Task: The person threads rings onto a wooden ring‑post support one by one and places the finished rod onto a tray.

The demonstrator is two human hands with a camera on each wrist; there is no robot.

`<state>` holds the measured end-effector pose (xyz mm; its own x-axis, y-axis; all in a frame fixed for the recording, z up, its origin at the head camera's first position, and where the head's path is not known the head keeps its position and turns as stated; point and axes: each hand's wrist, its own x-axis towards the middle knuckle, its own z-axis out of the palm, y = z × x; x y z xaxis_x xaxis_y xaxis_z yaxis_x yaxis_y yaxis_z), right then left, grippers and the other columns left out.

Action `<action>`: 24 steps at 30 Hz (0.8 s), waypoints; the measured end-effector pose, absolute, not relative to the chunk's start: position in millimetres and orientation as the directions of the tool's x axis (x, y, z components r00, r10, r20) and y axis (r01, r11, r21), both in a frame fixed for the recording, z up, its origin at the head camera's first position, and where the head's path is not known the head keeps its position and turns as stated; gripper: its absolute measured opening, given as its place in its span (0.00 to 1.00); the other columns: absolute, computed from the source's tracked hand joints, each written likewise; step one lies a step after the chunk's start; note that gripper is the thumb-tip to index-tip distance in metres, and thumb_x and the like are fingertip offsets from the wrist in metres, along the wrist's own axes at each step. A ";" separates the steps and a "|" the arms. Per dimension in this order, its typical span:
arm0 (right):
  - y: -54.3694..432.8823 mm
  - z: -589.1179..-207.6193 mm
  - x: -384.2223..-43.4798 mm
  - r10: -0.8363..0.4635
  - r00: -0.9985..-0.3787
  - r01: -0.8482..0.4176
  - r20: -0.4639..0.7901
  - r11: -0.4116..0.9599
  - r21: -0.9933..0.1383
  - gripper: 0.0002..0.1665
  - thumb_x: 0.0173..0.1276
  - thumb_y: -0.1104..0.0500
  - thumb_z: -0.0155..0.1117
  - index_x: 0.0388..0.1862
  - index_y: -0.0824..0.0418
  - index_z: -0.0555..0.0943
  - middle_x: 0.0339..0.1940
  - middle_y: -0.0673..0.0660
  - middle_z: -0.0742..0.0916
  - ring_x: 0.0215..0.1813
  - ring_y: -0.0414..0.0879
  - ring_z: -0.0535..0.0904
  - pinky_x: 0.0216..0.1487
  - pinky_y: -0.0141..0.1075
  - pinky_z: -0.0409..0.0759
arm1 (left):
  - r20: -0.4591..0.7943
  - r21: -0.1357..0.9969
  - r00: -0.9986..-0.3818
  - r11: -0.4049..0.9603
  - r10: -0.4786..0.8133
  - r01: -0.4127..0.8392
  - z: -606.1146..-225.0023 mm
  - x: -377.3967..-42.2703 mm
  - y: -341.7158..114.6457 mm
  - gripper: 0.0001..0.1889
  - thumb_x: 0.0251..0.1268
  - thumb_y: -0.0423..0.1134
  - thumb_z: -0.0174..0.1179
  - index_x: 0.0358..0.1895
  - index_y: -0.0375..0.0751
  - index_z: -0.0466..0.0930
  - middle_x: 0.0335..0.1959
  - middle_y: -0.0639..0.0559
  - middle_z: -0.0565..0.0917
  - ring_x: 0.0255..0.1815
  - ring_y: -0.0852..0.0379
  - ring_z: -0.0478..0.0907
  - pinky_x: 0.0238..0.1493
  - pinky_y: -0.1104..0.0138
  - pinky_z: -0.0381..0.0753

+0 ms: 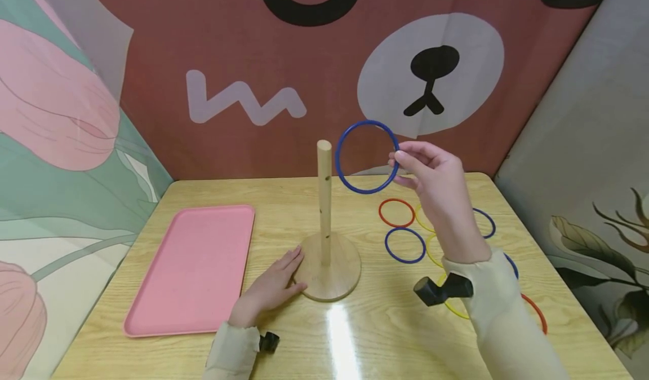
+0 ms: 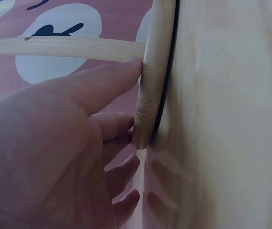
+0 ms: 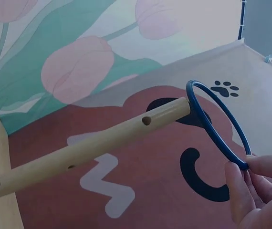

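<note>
A blue ring [image 1: 367, 191] is pinched between the thumb and fingers of my right hand [image 1: 437, 185], held up just right of the top of a wooden post [image 1: 325, 199]. In the right wrist view the ring [image 3: 220, 143] overlaps the end of the post [image 3: 126, 133], which has small holes along it. The post rises from a round wooden base [image 1: 334, 281]. My left hand [image 1: 271, 284] rests at the left edge of that base, fingers spread and straight. In the left wrist view, the thumb of the left hand [image 2: 55, 138] touches the base rim [image 2: 152, 81].
A pink tray [image 1: 195, 273] lies on the left of the wooden table [image 1: 284, 199]. Several rings lie to the right, among them a red ring [image 1: 380, 217], a blue ring [image 1: 405, 261] and yellow ones partly hidden behind my right arm. A printed cloth [image 1: 243, 149] hangs behind the table.
</note>
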<state>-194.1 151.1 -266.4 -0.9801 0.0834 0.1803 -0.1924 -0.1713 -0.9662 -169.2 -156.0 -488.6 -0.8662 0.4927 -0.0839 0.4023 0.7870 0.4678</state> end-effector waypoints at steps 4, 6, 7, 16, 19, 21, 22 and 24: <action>141.7 -259.9 -198.1 0.066 -0.983 -0.182 0.173 -0.189 -0.965 0.14 0.62 0.57 0.70 0.44 0.62 0.82 0.34 0.49 0.88 0.40 0.41 0.86 0.41 0.31 0.87 | -0.085 0.468 -0.868 0.789 0.489 0.398 -489.9 -169.3 -157.1 0.39 0.71 0.53 0.53 0.76 0.37 0.51 0.80 0.46 0.51 0.79 0.41 0.51 0.77 0.49 0.56; 137.0 -259.0 -201.0 0.045 -0.984 -0.181 0.175 -0.209 -0.961 0.13 0.62 0.58 0.70 0.43 0.62 0.82 0.34 0.49 0.89 0.39 0.41 0.86 0.41 0.31 0.87 | -0.088 0.465 -0.869 0.792 0.486 0.396 -490.7 -169.5 -157.4 0.39 0.71 0.53 0.53 0.77 0.38 0.50 0.80 0.46 0.50 0.79 0.42 0.50 0.77 0.50 0.55; 134.8 -259.1 -202.6 0.036 -0.984 -0.179 0.175 -0.213 -0.960 0.13 0.62 0.58 0.70 0.43 0.62 0.82 0.33 0.49 0.89 0.38 0.40 0.86 0.41 0.31 0.87 | -0.089 0.466 -0.870 0.792 0.486 0.395 -491.1 -169.8 -157.5 0.39 0.71 0.54 0.53 0.77 0.38 0.50 0.80 0.47 0.50 0.79 0.42 0.50 0.77 0.50 0.55; 116.6 -269.2 -215.2 0.009 -0.988 -0.153 0.155 -0.225 -0.962 0.11 0.64 0.60 0.68 0.43 0.63 0.83 0.33 0.51 0.89 0.36 0.41 0.86 0.39 0.31 0.87 | -0.093 0.477 -0.863 0.783 0.497 0.400 -495.4 -171.6 -158.4 0.40 0.72 0.54 0.52 0.77 0.38 0.47 0.80 0.47 0.46 0.80 0.44 0.49 0.78 0.52 0.54; 112.3 -275.8 -217.8 0.009 -0.991 -0.135 0.136 -0.196 -0.971 0.10 0.64 0.59 0.68 0.43 0.61 0.83 0.34 0.51 0.89 0.38 0.41 0.86 0.40 0.31 0.87 | -0.102 0.476 -0.868 0.790 0.485 0.386 -495.6 -171.5 -158.3 0.40 0.72 0.54 0.52 0.77 0.37 0.47 0.80 0.45 0.45 0.80 0.44 0.49 0.78 0.52 0.54; 110.6 -281.2 -219.1 0.002 -0.993 -0.119 0.120 -0.174 -0.978 0.11 0.65 0.58 0.67 0.44 0.61 0.83 0.35 0.50 0.89 0.39 0.41 0.86 0.41 0.31 0.87 | -0.111 0.477 -0.875 0.798 0.471 0.369 -495.3 -171.3 -157.9 0.41 0.71 0.55 0.52 0.77 0.38 0.47 0.80 0.45 0.45 0.79 0.44 0.49 0.77 0.52 0.55; 109.8 -284.0 -219.5 0.004 -0.994 -0.110 0.111 -0.158 -0.981 0.11 0.65 0.58 0.67 0.44 0.61 0.83 0.35 0.49 0.89 0.40 0.41 0.86 0.41 0.32 0.87 | -0.117 0.477 -0.878 0.801 0.464 0.361 -495.4 -171.4 -157.7 0.41 0.71 0.55 0.52 0.77 0.38 0.46 0.80 0.45 0.44 0.79 0.44 0.49 0.77 0.52 0.55; 109.0 -289.9 -220.1 0.000 -0.996 -0.093 0.094 -0.128 -0.987 0.11 0.66 0.58 0.66 0.45 0.61 0.82 0.35 0.49 0.88 0.42 0.41 0.85 0.42 0.32 0.87 | -0.125 0.476 -0.884 0.809 0.451 0.346 -495.1 -171.3 -157.3 0.42 0.71 0.56 0.52 0.77 0.38 0.46 0.80 0.44 0.44 0.79 0.43 0.49 0.77 0.52 0.56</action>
<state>-220.1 109.0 -289.9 -0.9955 0.0000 0.0942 -0.0935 -0.1284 -0.9873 -171.3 -157.3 -495.1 -0.8837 0.4512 -0.1245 0.3458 0.8086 0.4759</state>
